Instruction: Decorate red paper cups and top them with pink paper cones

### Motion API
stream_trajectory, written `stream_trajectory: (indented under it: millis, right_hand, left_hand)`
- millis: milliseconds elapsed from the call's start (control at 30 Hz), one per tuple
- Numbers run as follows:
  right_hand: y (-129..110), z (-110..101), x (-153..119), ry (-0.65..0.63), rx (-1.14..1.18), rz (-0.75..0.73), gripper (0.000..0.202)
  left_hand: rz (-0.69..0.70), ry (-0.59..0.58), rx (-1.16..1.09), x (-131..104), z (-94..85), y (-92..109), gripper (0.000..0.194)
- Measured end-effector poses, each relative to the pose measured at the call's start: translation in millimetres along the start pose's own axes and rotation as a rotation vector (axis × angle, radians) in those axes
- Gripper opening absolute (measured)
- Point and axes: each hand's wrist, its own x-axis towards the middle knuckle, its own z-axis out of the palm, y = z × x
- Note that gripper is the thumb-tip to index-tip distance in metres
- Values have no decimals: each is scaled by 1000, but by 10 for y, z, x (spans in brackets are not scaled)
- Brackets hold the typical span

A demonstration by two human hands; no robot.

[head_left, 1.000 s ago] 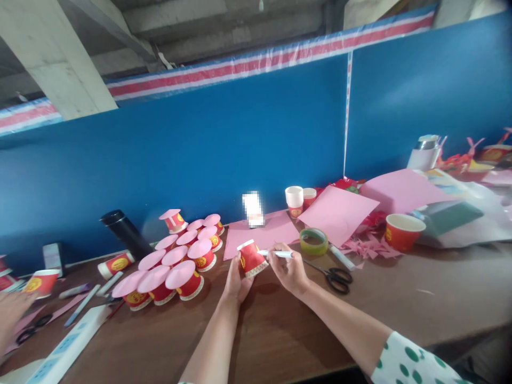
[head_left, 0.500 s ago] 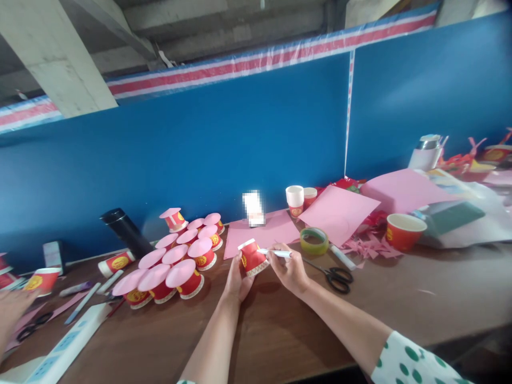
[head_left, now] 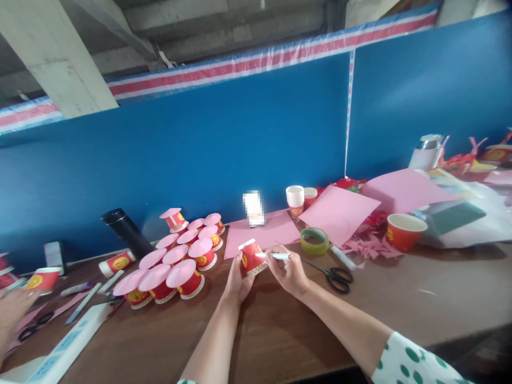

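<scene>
In the head view, my left hand (head_left: 237, 284) is closed around a red paper cup (head_left: 251, 256) with a zigzag pattern along its white lower band. A white marker pen (head_left: 280, 256) is pinched in my right hand (head_left: 291, 273), its tip at the cup's side. Whether the tip touches the cup I cannot tell. Just right of my right hand lie black-handled scissors (head_left: 339, 279) and a roll of yellow-green tape (head_left: 314, 248). To the left stand several red cups topped with pink paper discs (head_left: 182, 273).
Against the blue partition (head_left: 224, 144) are a black bottle (head_left: 124, 232) and stacked white-rimmed cups (head_left: 295, 200). Pink sheets (head_left: 340, 211), paper strips (head_left: 372, 246) and a red bowl (head_left: 405, 238) lie to the right. Another person's hand (head_left: 16, 309) is at the far left, near a white box (head_left: 68, 346).
The marker's tip has shifted slightly left and down along the cup's side, my right hand moving with it. My left hand keeps its hold on the cup.
</scene>
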Motion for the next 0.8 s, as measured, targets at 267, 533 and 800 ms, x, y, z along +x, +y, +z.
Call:
stream_trajectory:
  millis: [267, 533, 800]
  right_hand:
    - [-14, -22, 24, 38, 0, 42, 9]
    - [-21, -27, 37, 32, -17, 35, 10]
    - [18, -12, 25, 25, -52, 15, 8]
  left_hand:
    - [-23, 37, -18, 7, -11, -2, 21]
    - [-15, -6, -9, 11, -28, -12, 24]
    - [-9, 15, 1, 16, -33, -10, 22]
